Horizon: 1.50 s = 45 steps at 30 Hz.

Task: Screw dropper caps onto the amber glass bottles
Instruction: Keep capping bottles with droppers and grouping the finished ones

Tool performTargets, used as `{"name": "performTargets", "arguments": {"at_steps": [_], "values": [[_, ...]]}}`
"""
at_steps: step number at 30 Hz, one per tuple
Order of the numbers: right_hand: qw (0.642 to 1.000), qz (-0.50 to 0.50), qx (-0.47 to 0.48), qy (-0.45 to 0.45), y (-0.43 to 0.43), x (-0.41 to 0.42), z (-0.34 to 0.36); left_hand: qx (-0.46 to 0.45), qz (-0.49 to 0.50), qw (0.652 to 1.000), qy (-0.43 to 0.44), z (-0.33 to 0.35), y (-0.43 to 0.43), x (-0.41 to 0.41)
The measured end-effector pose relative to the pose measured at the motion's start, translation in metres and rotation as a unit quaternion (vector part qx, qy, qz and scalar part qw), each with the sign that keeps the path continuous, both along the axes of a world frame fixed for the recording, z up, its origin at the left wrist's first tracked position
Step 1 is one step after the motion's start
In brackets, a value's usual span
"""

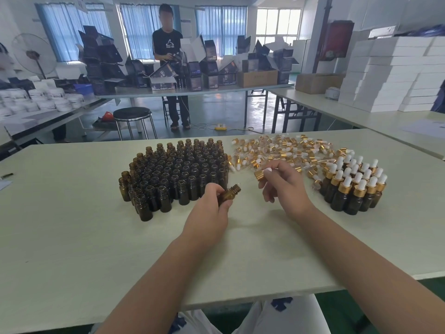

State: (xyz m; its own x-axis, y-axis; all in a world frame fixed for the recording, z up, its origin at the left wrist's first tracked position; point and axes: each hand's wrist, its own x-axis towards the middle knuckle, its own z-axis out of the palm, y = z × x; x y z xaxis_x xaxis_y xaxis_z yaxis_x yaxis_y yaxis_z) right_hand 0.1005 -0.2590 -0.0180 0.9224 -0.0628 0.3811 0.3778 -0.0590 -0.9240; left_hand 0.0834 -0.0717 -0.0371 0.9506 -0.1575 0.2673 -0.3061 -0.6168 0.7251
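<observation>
My left hand (212, 208) grips an uncapped amber glass bottle (230, 193), tilted with its threaded neck pointing up and right. My right hand (284, 184) pinches a dropper cap (261, 174) with a gold collar and white bulb; its thin glass tube points left toward the bottle's mouth, a short gap away. A dense block of open amber bottles (173, 169) stands to the left. Loose dropper caps (281, 150) lie in a heap behind my right hand. Capped bottles (354, 186) stand grouped at the right.
The pale worktable (84, 237) runs to a near edge by my lap. Across the aisle a person (168, 56) stands at another table with dark cartons. A black stool (132, 114) is on the floor, and white boxes (395, 73) are stacked at the right.
</observation>
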Motion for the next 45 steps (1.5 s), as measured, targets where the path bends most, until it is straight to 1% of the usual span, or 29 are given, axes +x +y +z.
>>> {"name": "performTargets", "arguments": {"at_steps": [7,12,22,28,37,45], "values": [[0.998,0.033,-0.060,0.009,0.001,0.002,-0.005,0.000,-0.002,1.000,-0.009,-0.001,-0.001,0.001],[0.991,0.053,-0.123,0.024,0.004,0.004,-0.012,0.008,-0.013,1.000,-0.021,-0.002,0.000,0.001],[0.978,0.048,-0.200,0.026,0.003,0.006,-0.014,0.009,-0.021,0.999,-0.025,-0.003,0.001,0.002],[0.968,0.034,-0.248,0.005,0.003,0.007,-0.016,0.002,-0.028,0.999,-0.026,-0.004,0.002,0.002],[0.967,0.020,-0.254,0.010,0.003,0.010,-0.019,0.003,-0.032,0.999,-0.027,-0.003,0.002,0.002],[0.976,0.049,-0.211,0.037,-0.002,0.013,-0.020,0.005,-0.030,0.999,-0.028,-0.002,0.001,0.002]]}}
